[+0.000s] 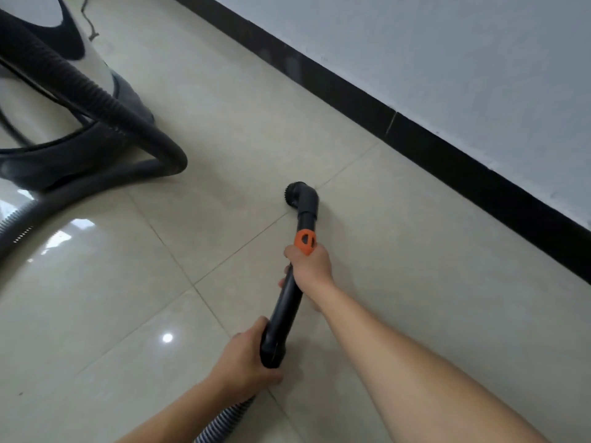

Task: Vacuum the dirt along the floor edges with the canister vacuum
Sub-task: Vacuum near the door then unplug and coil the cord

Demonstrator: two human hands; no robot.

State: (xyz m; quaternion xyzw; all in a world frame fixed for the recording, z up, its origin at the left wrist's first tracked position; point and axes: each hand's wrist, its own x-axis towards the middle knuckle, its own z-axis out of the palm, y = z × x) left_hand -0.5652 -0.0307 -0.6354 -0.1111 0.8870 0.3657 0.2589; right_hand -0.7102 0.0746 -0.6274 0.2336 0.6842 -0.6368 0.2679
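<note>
Wand: the black wand [289,302] is on the floor [399,251], brush tip [292,191] near the dark wall edge [479,174], not touching.
Feel: I think it's stiff, light, a bit slippery.
Right hand [309,265]: wrapped tight by the orange ring [305,242], a good spot.
Left hand [246,359]: wrapped tight on the back end.
Hose [105,103]: bendy, loops to the canister [48,123] behind; it may tug.
</note>
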